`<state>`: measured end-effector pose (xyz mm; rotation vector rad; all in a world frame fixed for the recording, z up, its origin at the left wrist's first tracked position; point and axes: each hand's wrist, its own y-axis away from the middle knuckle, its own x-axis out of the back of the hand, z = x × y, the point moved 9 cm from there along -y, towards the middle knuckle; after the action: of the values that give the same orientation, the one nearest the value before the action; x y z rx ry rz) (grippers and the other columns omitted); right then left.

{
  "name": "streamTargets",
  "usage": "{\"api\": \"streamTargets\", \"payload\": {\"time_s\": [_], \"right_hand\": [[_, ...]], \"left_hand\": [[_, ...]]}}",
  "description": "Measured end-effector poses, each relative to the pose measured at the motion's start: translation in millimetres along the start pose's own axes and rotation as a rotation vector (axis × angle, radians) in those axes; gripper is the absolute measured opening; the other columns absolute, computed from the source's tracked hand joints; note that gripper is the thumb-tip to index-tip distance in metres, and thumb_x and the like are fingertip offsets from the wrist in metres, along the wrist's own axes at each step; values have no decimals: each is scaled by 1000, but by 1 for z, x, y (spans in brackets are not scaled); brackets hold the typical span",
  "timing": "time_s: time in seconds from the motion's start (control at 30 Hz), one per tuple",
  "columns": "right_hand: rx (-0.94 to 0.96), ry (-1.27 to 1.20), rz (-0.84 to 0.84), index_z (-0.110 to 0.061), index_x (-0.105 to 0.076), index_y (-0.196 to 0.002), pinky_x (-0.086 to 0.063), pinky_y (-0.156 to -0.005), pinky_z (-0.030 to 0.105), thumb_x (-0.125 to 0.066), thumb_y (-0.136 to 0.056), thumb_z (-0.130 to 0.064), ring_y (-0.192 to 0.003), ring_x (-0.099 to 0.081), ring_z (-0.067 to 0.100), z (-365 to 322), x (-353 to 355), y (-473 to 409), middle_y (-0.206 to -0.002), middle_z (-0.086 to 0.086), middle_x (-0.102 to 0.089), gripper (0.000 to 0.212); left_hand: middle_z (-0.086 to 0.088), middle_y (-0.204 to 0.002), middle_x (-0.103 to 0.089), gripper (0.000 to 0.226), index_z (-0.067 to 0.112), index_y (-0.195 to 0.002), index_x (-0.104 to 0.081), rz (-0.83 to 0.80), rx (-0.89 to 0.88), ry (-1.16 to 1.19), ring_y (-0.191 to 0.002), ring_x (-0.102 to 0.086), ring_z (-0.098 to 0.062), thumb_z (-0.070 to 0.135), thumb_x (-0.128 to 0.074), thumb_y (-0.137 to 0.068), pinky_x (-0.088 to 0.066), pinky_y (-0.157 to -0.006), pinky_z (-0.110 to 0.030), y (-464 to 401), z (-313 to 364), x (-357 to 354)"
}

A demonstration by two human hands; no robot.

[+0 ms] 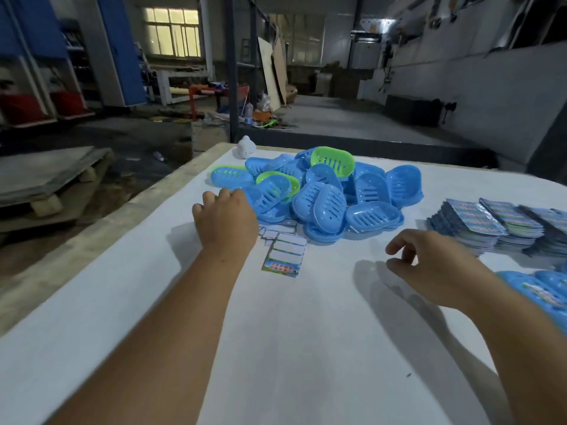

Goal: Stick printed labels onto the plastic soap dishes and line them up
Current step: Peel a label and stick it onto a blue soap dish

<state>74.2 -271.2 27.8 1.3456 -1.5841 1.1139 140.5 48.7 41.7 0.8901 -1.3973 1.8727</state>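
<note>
Dim factory floor with pallets and a lit window lies behind the white worktop (122,302) where we sit to label soap dishes. At left, our left hand (225,220) reaches toward the near edge of the heap of soap dishes (322,194), knuckles up and fingers (211,197) curled under; we cannot tell whether they have closed on a dish yet. Mostly blue with a few green, the slotted oval dishes lie jumbled at mid-worktop. Just in front of the heap sits a label sheet (285,256), most of its stickers apparently gone. Further right, our right hand (429,268) hovers over bare worktop, fingers loosely curled with thumb and forefinger near each other, holding nothing we can see. Beyond it are stacks of printed labels (491,222), and labelled dishes (534,289) line up at the right edge. We judge the dishes light, stiff and somewhat slick, best pinched by the rim, while the thin stickers need lifting by a corner.
</note>
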Motion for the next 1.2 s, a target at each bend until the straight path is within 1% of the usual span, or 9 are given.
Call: {"api": "streamTargets", "payload": {"time_s": [0.13, 0.3, 0.53, 0.67, 0.77, 0.87, 0.93, 1.03, 1.2], "right_hand": [[27, -36, 35, -35, -64, -103, -39, -59, 24, -66, -91, -35, -75, -57, 1, -4, 0, 0, -86, -16, -65, 12], [56, -66, 75, -36, -65, -102, -39, -59, 22, -66, -91, -37, -73, -56, 1, -6, 1, 0, -86, -16, -66, 12], [173, -263, 244, -37, -60, -118, -40, -66, 25, -70, -89, -31, -73, -57, 3, -23, 9, 2, -98, -17, -59, 31], [301, -489, 227, -50, -46, -134, -48, -73, 13, -78, -85, -28, -100, -56, -9, -40, 8, 7, -123, -23, -49, 63], [399, -611, 138, -62, -42, -131, -49, -81, 11, -86, -78, -18, -109, -57, -7, -51, 3, 11, -134, -26, -44, 82], [416, -616, 83, -62, -50, -122, -54, -78, 15, -89, -73, -13, -99, -62, -1, -54, -2, 10, -131, -24, -48, 79], [397, -575, 61, -52, -58, -120, -56, -78, 19, -91, -71, -17, -94, -64, 4, -51, -4, 9, -128, -17, -54, 68], [391, -519, 20, -44, -62, -119, -56, -80, 20, -92, -68, -25, -91, -65, 5, -50, -10, 8, -125, -15, -55, 62], [282, -295, 35, -43, -61, -119, -49, -81, 20, -87, -68, -49, -90, -58, -3, -32, -15, 1, -114, -22, -55, 57]], "left_hand": [[-1, -104, -69, 19, 24, -108, -68, -60, 53, -23, -109, -53, -27, 25, -52, -97, -32, -80, -38, -4, -11, -9], [-1, -103, -67, 16, 22, -104, -66, 14, 13, 0, -104, -55, -27, 27, -51, -100, -28, -77, -37, -4, -4, 0], [-11, -111, -61, 27, 7, -115, -64, 222, -249, 563, -99, -59, -29, 21, -42, -106, -50, -80, -44, 15, 47, 52], [-10, -109, -63, 28, 4, -114, -68, 33, -438, 819, -101, -58, -20, 15, -43, -105, -43, -90, -25, 38, 84, 51], [0, -103, -68, 28, 12, -111, -71, -251, -373, 971, -96, -60, -8, 19, -45, -106, -41, -82, -14, 51, 100, 26], [15, -89, -69, 24, 23, -104, -72, -392, -238, 1039, -75, -59, 5, 25, -48, -104, -42, -67, -12, 60, 101, 1], [14, -88, -70, 21, 24, -102, -72, -400, -175, 1067, -75, -62, 3, 27, -51, -103, -47, -68, -17, 61, 99, -6], [2, -92, -72, 18, 23, -99, -71, -435, -81, 1098, -88, -69, -18, 33, -56, -100, -56, -78, -37, 60, 95, -14], [0, -81, -72, 30, 16, -91, -73, -313, -115, 859, -82, -68, -22, 35, -52, -101, -55, -80, -41, 53, 86, -9]]}}
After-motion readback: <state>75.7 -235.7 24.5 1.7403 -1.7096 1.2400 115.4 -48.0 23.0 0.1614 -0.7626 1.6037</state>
